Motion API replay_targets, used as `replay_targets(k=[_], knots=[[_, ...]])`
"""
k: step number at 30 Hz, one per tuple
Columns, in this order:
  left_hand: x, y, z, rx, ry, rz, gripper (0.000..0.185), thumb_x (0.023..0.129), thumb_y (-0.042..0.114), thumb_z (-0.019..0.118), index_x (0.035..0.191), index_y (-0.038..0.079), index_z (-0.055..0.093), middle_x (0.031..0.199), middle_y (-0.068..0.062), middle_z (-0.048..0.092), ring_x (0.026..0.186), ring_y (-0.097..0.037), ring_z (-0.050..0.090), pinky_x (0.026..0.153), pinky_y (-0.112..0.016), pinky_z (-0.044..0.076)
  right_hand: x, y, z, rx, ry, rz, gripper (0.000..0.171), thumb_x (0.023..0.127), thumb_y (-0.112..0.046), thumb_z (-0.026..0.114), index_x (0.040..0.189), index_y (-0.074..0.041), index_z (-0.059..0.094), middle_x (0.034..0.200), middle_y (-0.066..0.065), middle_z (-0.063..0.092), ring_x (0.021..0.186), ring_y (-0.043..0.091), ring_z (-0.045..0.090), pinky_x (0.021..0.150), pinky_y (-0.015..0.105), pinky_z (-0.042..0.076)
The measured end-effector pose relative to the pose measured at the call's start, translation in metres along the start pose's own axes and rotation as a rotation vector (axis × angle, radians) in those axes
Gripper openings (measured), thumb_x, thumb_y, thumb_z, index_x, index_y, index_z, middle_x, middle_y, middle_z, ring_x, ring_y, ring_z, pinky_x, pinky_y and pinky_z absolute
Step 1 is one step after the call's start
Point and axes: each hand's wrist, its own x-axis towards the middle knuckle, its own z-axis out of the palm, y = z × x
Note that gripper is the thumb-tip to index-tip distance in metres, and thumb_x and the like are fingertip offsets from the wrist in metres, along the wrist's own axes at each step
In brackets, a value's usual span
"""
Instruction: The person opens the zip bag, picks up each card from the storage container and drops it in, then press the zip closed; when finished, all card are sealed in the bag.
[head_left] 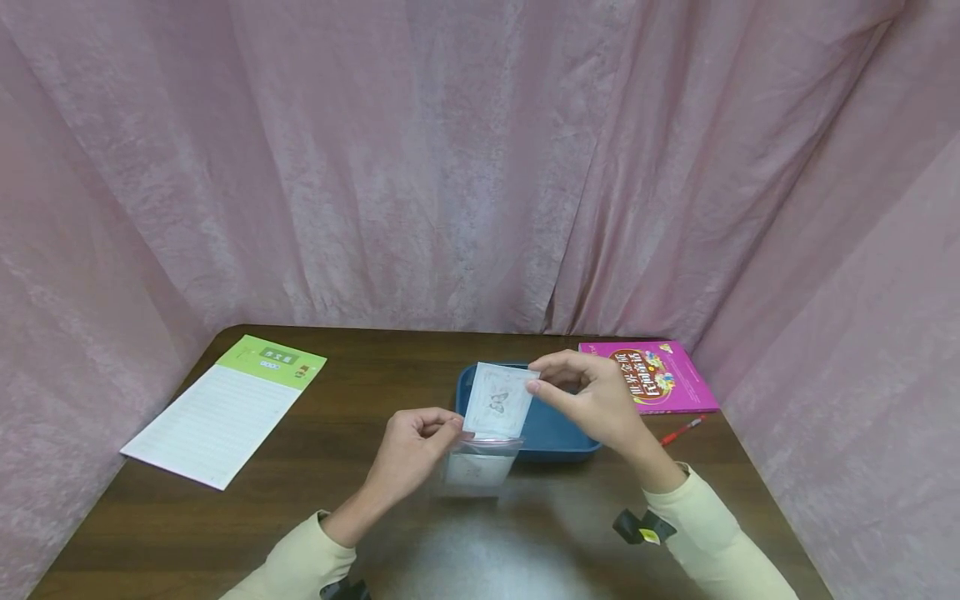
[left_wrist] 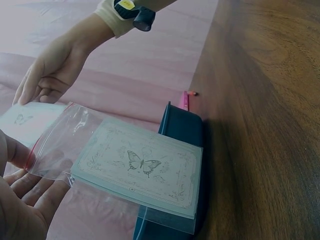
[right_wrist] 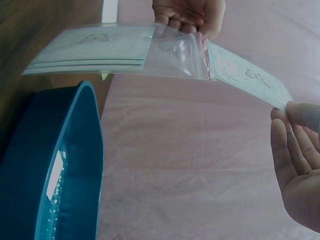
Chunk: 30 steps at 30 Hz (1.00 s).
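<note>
Pinching the butterfly card by its top edge, the right hand should probably keep it straight with the mouth of the clear bag, which the left hand holds pinched open above the brown table, just in front of the blue tray.

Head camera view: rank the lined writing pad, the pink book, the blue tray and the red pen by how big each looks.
1. Lined writing pad, plainly largest.
2. Pink book and blue tray: too close to rank, as the hands and a card hide much of the tray.
3. Red pen, smallest.
</note>
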Motion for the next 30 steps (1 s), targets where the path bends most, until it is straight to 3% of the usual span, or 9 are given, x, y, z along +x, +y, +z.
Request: replay_targets(k=[10, 30], knots=[[-0.0005, 0.0015, -0.0009, 0.027, 0.017, -0.002, 0.013, 0.095, 0.013, 0.071, 0.094, 0.004, 0.079, 0.083, -0.005, 0.078, 0.070, -0.011, 0.064, 0.059, -0.022, 0.047, -0.0037, 0.0042, 0.0032, 0.004, -0.018, 0.025, 0.019, 0.086, -0.006, 0.082, 0.104, -0.010, 0.077, 0.092, 0.002, 0.077, 0.076, 0.012, 0.072, 0.065, 0.027, 0.057], [-0.0001, -0.0001, -0.0003, 0.074, 0.026, -0.011, 0.013, 0.096, 0.014, 0.068, 0.094, 0.010, 0.081, 0.085, -0.001, 0.077, 0.073, -0.014, 0.064, 0.060, -0.023, 0.048, -0.0051, 0.0060, 0.0071, -0.023, -0.022, 0.022, 0.019, 0.086, -0.007, 0.082, 0.104, -0.010, 0.077, 0.094, 0.002, 0.077, 0.077, 0.011, 0.072, 0.069, 0.028, 0.059]])
